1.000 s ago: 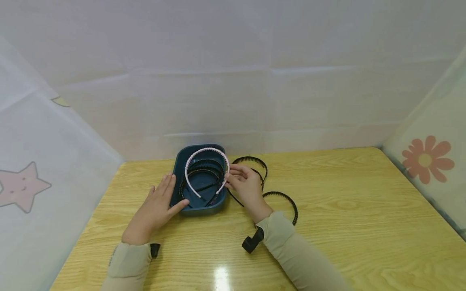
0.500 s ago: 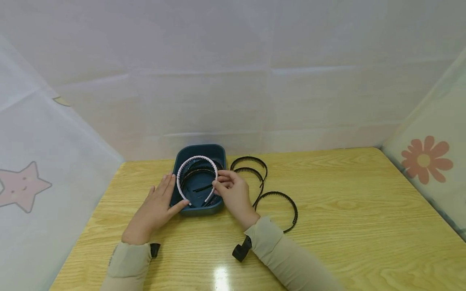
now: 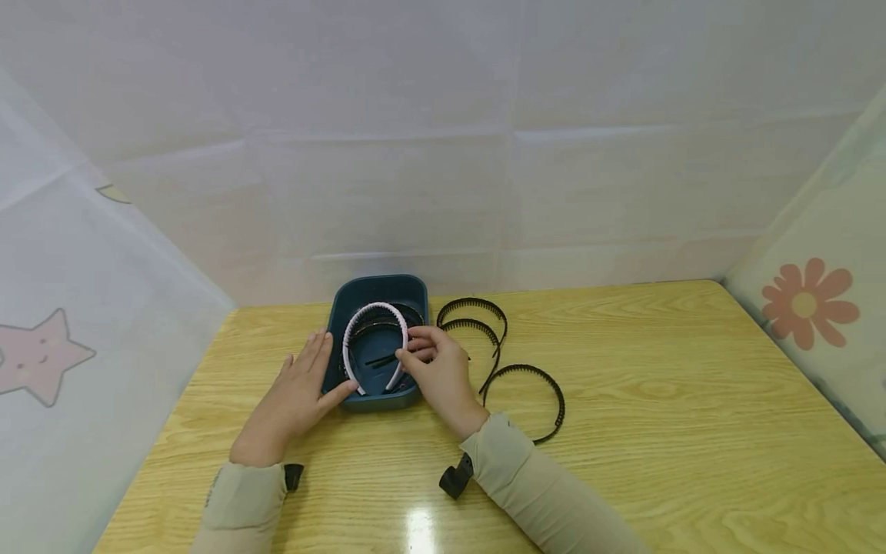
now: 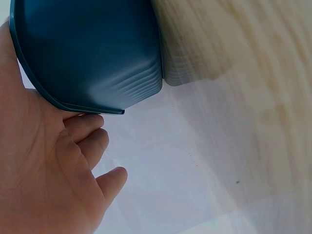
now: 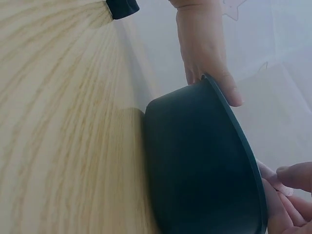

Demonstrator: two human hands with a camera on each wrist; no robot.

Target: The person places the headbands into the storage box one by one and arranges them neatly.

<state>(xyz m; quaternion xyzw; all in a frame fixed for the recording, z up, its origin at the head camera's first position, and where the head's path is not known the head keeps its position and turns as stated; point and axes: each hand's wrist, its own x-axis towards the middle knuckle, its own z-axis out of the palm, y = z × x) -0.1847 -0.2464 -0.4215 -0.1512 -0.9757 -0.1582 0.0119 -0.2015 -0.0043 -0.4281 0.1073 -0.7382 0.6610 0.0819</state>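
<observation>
A pale pink headband (image 3: pixel 345 354) leans inside a dark blue bin (image 3: pixel 381 402) in the head view. My right hand (image 3: pixel 443 377) pinches its right arm between thumb and fingers, over the bin's right rim. Under it several black headbands (image 3: pixel 377 325) lie in the bin, partly hidden. My left hand (image 3: pixel 294 404) rests on the bin's left side with straight fingers, its thumb over the front left corner. In the left wrist view the palm (image 4: pixel 53 161) touches the rim. The bin's outer wall (image 5: pixel 204 165) fills much of the right wrist view.
Three black toothed headbands lie on the wooden table (image 3: pixel 692 385) right of the bin: one at the back (image 3: pixel 472 302), one overlapping it (image 3: pixel 477 324), one nearer the front (image 3: pixel 562 400). A white sheet (image 3: pixel 429 154) stands behind the table.
My right hand has moved left and slightly toward me, bringing the pink headband lower into the bin. The left hand has stayed in place on the bin.
</observation>
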